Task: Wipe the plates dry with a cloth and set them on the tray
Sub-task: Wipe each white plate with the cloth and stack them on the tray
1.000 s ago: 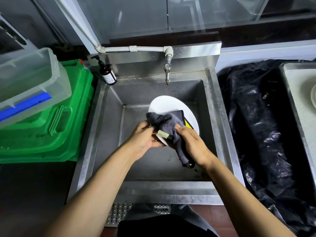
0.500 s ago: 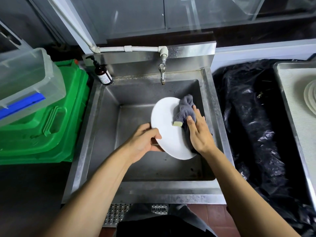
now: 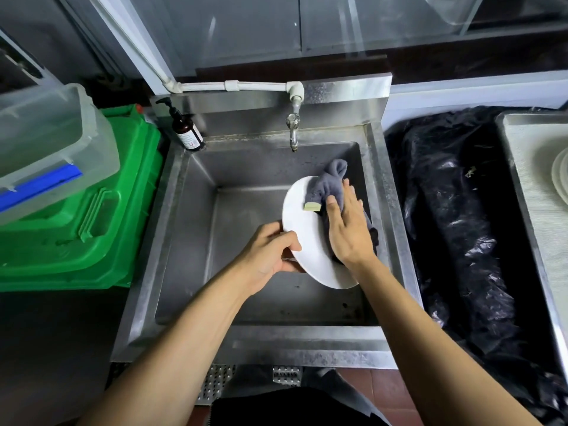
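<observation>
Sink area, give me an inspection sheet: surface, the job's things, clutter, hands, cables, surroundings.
Surface: steel sink, basin bare, dark specks near the front.
Job's things: white plate held tilted over the basin; grey cloth on its right side; tray at the right edge with stacked plates.
Clutter: pump bottle on the sink's back left corner.
Hands: left hand grips the plate's left rim; right hand presses the cloth to the plate, fingers straight.
Cables: nothing seen; a white pipe feeds the tap.
Surroundings: green crate and clear tub left; black plastic sheet right.
</observation>
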`<act>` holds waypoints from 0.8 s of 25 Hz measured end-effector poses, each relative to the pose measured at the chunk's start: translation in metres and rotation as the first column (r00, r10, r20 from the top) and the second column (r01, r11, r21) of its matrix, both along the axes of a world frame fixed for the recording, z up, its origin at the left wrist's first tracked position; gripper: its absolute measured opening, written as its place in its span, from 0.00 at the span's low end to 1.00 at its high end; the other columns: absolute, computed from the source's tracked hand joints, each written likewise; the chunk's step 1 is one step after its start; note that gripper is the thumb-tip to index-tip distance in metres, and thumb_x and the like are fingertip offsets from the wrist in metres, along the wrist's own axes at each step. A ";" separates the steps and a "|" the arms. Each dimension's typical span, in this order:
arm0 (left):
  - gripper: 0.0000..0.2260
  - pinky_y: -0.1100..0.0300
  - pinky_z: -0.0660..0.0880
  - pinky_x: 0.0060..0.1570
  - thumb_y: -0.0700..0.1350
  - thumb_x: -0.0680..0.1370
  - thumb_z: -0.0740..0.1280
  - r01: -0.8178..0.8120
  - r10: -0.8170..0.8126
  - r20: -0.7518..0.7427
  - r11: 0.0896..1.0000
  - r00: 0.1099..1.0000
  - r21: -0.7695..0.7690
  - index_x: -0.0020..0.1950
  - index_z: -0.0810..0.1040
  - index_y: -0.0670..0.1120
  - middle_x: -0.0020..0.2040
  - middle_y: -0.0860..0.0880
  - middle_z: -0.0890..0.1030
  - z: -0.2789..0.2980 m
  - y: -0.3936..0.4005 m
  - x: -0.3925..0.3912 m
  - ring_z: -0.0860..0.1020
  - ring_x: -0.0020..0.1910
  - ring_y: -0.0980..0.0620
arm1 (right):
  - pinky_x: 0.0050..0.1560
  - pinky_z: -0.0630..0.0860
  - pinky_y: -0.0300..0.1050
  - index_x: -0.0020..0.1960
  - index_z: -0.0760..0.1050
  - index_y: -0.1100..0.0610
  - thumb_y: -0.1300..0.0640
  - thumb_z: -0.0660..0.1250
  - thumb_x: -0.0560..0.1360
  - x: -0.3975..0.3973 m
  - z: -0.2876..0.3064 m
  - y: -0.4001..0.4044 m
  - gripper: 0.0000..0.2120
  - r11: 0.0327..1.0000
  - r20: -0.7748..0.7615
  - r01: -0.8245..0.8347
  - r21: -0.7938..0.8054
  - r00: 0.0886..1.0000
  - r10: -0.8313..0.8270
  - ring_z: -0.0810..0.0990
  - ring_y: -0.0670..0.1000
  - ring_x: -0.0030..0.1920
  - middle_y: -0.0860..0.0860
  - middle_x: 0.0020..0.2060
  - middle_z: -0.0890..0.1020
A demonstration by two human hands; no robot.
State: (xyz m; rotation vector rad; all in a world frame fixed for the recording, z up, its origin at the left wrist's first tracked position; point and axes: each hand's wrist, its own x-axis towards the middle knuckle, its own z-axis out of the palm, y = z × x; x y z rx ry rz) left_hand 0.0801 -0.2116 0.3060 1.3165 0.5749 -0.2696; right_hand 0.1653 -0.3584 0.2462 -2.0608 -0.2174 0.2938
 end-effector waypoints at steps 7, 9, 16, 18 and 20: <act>0.09 0.43 0.83 0.40 0.33 0.68 0.63 -0.018 0.018 0.003 0.999 1.000 -0.045 0.41 0.81 0.43 0.42 0.40 0.79 -0.001 0.000 0.004 0.78 0.42 0.41 | 0.76 0.41 0.31 0.82 0.56 0.51 0.43 0.52 0.86 -0.005 0.000 0.007 0.27 0.994 0.099 -0.096 0.060 0.991 0.090 0.48 0.30 0.76 0.43 0.81 0.58; 0.08 0.44 0.82 0.39 0.30 0.72 0.63 -0.026 0.026 -0.006 0.999 1.000 -0.029 0.43 0.79 0.40 0.44 0.39 0.78 -0.002 0.001 0.003 0.77 0.43 0.40 | 0.78 0.42 0.38 0.83 0.55 0.54 0.47 0.53 0.87 0.002 -0.007 -0.003 0.26 0.999 0.000 0.038 -0.005 0.999 -0.038 0.49 0.38 0.79 0.49 0.82 0.56; 0.14 0.46 0.82 0.39 0.30 0.70 0.61 -0.029 0.030 0.014 1.000 0.999 -0.008 0.41 0.82 0.46 0.40 0.42 0.81 -0.002 0.004 0.003 0.81 0.40 0.44 | 0.73 0.43 0.25 0.82 0.56 0.50 0.41 0.54 0.85 -0.026 -0.006 0.017 0.28 0.976 0.064 -0.172 0.130 0.984 0.165 0.49 0.28 0.75 0.38 0.79 0.58; 0.12 0.47 0.82 0.38 0.33 0.67 0.63 -0.041 0.041 -0.007 0.999 0.999 -0.023 0.38 0.83 0.47 0.41 0.42 0.81 -0.001 0.008 0.002 0.81 0.40 0.44 | 0.74 0.44 0.29 0.82 0.56 0.52 0.44 0.54 0.86 -0.016 -0.007 0.008 0.27 0.993 0.003 -0.073 0.090 0.997 0.073 0.49 0.33 0.75 0.45 0.81 0.58; 0.12 0.47 0.82 0.38 0.30 0.71 0.63 -0.034 0.034 -0.012 0.999 0.999 0.000 0.42 0.82 0.44 0.44 0.40 0.80 -0.001 0.008 0.002 0.79 0.43 0.41 | 0.74 0.42 0.33 0.83 0.55 0.49 0.44 0.53 0.86 -0.012 -0.005 0.006 0.27 0.998 -0.082 -0.012 0.060 0.996 0.017 0.47 0.32 0.73 0.46 0.82 0.56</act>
